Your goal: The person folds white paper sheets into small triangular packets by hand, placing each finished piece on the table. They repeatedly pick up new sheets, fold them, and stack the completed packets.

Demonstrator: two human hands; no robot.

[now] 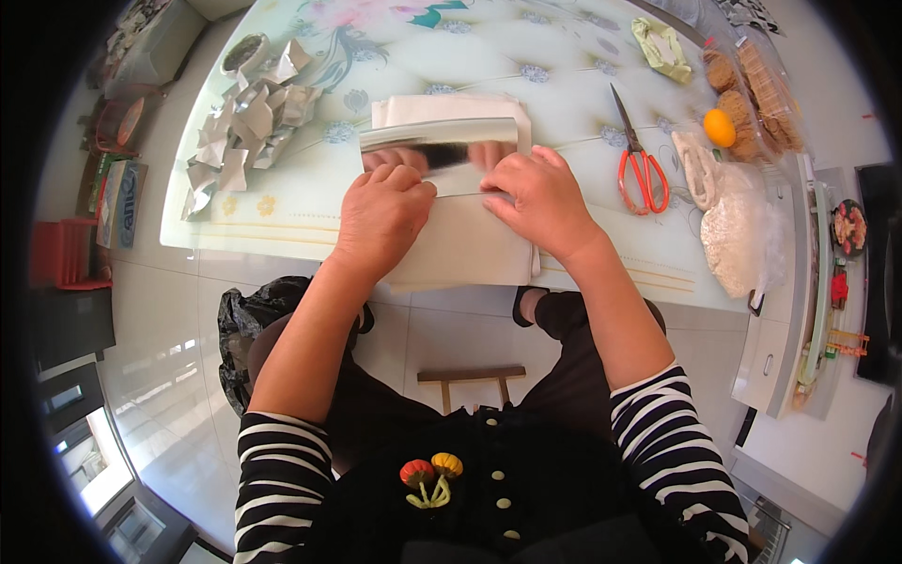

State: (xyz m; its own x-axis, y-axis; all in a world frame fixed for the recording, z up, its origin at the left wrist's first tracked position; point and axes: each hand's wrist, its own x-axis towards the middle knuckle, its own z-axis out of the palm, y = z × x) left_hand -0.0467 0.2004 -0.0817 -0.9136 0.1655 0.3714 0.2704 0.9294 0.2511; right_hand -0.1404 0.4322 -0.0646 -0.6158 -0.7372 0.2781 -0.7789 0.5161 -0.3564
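Note:
Both hands rest on a shiny silver foil sheet (440, 134) that lies over a stack of pale paper sheets (465, 247) at the table's near edge. My left hand (387, 211) presses with curled fingers on the left part of the foil's near edge. My right hand (535, 197) has thumb and fingertips pinched at the right part of that edge. A straight fold or edge line runs between the hands. The fingers are mirrored in the foil's raised, curved far part. Scissors with red handles (643, 180) lie to the right of the stack.
Crumpled silver-and-white foil pieces (246, 123) are heaped at the left, beside a small round bowl (245, 53). At the right are a green wrapper (661, 51), packaged cookies (733, 106), an orange fruit (719, 127) and a plastic bag of white material (736, 233). The patterned table (282, 236) ends before my knees.

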